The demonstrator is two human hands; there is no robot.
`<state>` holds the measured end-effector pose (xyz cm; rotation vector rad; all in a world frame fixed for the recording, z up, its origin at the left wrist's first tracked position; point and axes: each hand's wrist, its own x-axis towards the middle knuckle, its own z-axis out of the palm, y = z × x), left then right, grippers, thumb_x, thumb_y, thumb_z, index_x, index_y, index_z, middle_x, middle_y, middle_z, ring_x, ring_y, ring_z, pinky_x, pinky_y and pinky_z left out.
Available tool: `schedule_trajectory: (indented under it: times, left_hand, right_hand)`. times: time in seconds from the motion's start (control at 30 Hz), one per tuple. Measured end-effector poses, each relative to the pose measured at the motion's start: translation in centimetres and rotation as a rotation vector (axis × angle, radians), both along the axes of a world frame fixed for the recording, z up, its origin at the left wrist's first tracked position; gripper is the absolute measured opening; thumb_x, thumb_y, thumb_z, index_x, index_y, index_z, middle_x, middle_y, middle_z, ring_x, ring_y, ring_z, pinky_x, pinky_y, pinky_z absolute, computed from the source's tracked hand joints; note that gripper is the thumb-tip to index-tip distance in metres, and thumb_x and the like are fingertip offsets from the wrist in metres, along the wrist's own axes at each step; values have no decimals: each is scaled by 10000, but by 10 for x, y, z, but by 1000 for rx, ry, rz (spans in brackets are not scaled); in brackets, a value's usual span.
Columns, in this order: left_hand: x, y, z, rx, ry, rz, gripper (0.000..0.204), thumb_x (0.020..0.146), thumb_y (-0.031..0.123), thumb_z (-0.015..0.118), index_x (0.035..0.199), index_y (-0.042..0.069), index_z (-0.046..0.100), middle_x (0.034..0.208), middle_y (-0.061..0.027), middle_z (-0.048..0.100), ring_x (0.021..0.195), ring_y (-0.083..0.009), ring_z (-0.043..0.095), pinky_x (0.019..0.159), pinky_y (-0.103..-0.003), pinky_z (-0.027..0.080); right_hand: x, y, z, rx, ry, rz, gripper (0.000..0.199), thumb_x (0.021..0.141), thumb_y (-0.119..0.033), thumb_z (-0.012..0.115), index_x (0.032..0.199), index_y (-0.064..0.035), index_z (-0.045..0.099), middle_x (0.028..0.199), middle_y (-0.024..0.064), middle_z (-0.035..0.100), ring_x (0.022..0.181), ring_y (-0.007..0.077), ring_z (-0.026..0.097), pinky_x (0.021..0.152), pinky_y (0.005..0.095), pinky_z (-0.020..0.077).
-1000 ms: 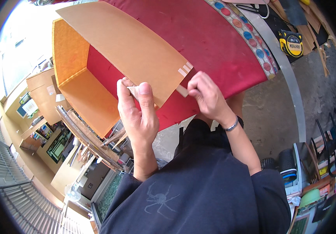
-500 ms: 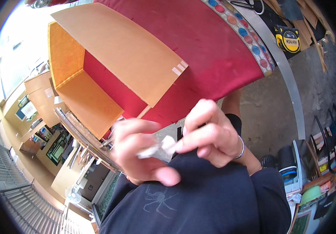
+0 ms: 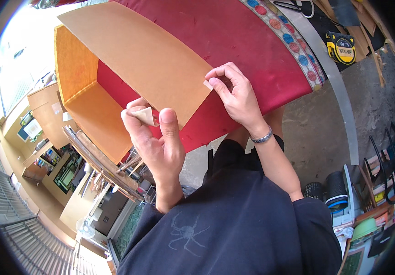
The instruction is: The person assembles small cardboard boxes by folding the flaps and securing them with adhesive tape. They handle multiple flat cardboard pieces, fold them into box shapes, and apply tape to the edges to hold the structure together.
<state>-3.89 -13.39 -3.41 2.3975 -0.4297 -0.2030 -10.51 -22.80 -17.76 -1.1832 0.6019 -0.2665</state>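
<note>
A tan cardboard panel [image 3: 151, 59] forms one side of an open box shape lying on a red-covered table [image 3: 238, 46]. At the panel's right corner, my right hand [image 3: 239, 97] pinches a short pale strip of tape [image 3: 208, 85] between thumb and forefinger. Other pale strips stuck at that corner are covered by those fingers. My left hand [image 3: 158, 144] is raised by the panel's near edge, its fingers curled around a pale, curled piece of tape or paper [image 3: 145, 115]. The left thumb points up. An orange inner face [image 3: 99, 119] of the box lies to the left.
A patterned trim with coloured dots [image 3: 293, 39] runs along the table's right edge. Beyond it are a grey strip [image 3: 335, 87] and a yellow and black tape measure [image 3: 342, 47]. Stacked boards [image 3: 101, 158] stand at the left, and a black cylinder [image 3: 336, 190] sits at lower right.
My hands were close together in front of my chest, working at the pale piece. Now they are apart: the right has reached up to the panel corner, the left has risen to the panel's near edge.
</note>
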Motion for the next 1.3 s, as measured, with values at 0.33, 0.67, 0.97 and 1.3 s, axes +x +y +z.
schedule_trajectory:
  times: [0.33,0.67,0.97,1.3]
  left_hand:
    - [5,0,4,79,61,-77,189,1038,156,520,996,-20,469,849,-75,392,776,-193,395,829,-330,385]
    - [4,-4,5,44,81,-48,196,1041,167,511,1061,-20,456,807,-43,411,738,-135,402,708,-290,383]
    - [5,1,2,42,55,-44,189,1038,183,527,1009,15,445,828,-15,410,749,-100,380,708,-263,361]
    - [5,-1,2,12,67,-10,198,1016,169,560,970,22,435,766,-21,413,723,-107,392,660,-277,364]
  right_hand:
    - [0,-3,-4,62,-35,46,62,929,-41,641,959,14,641,886,88,600,786,180,607,724,301,492]
    - [7,-27,3,-52,-63,265,54,939,4,569,907,19,527,875,97,508,793,210,535,756,317,462]
    - [-60,-27,-2,-329,-105,517,55,907,-24,604,870,-23,564,951,139,540,945,315,581,836,397,482]
    - [-17,-46,-5,-194,95,130,53,927,-3,601,972,-31,608,900,151,640,803,308,651,717,373,524]
